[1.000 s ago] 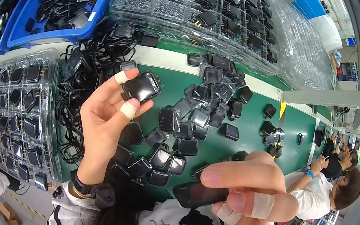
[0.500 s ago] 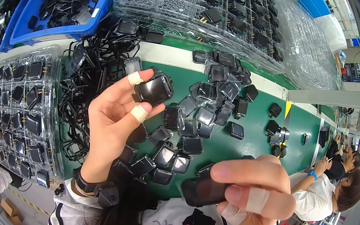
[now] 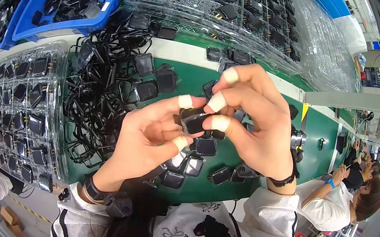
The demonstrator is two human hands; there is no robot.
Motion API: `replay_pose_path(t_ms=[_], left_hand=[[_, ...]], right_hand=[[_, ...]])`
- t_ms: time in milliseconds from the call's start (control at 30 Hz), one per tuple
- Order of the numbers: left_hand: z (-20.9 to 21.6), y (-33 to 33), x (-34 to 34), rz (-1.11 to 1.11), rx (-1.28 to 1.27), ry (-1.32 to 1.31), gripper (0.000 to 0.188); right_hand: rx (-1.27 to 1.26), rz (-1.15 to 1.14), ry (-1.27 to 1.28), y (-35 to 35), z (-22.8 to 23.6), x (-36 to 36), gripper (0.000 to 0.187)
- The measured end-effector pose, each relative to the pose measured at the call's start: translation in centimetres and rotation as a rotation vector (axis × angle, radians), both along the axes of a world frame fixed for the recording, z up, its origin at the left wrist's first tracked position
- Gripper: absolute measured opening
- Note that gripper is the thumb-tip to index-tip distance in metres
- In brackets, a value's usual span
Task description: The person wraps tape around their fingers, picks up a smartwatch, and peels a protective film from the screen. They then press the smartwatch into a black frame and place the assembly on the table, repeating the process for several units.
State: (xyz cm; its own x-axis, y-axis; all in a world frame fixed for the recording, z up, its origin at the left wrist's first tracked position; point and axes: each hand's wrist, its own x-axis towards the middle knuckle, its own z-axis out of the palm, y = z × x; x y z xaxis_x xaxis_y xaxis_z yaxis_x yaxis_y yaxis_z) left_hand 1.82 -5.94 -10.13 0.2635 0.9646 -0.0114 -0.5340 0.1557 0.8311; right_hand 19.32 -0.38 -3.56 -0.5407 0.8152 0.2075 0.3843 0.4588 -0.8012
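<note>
In front of me my left hand [image 3: 145, 135] and my right hand [image 3: 262, 121] meet over a small black square watch-like case [image 3: 195, 122]. The left hand's fingertips are closed around its left side. Thumb and fingers of the right hand pinch its right side; whether they hold a second piece there cannot be made out. Pale tape wraps several fingertips on both hands. Below and behind the hands lie loose black square cases [image 3: 172, 179], some in clear film, partly hidden by my hands.
A tangled heap of thin black frames [image 3: 104, 73] lies left of my hands. Beyond it stand blue bins [image 3: 74, 29] of black parts. Clear blister trays [image 3: 26, 125] filled with cases stand at left, with more stacked trays [image 3: 185, 10] behind. Co-workers [image 3: 333, 195] sit at right.
My right hand has moved away from close to the camera, up and leftward, to meet the left hand. The left hand has shifted right and slightly down with its case.
</note>
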Motion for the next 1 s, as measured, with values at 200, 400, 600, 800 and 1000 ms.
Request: replay_pose_path(t_ms=[200,400,600,800,1000], left_hand=[[0.0,-0.1,-0.1,-0.010,-0.025,-0.029,0.053],[-0.6,-0.1,0.3,0.035,-0.012,-0.036,0.053],[-0.8,-0.4,0.5,0.304,0.148,0.157,0.037],[-0.1,-1.0,0.6,0.397,0.257,0.309,0.029],[0.3,-0.8,-0.1,0.417,0.535,0.466,0.013]], right_hand=[[0.022,-0.012,-0.013,-0.1,-1.1,-0.3,0.018],[0.075,-0.035,-0.032,-0.8,-2.2,-0.7,0.025],[-0.245,-0.055,0.226,-1.1,-3.0,-0.8,0.030],[0.018,0.030,0.233,-2.1,-3.1,-0.2,0.025],[0.127,0.014,0.258,-3.4,-3.2,-0.2,0.028]])
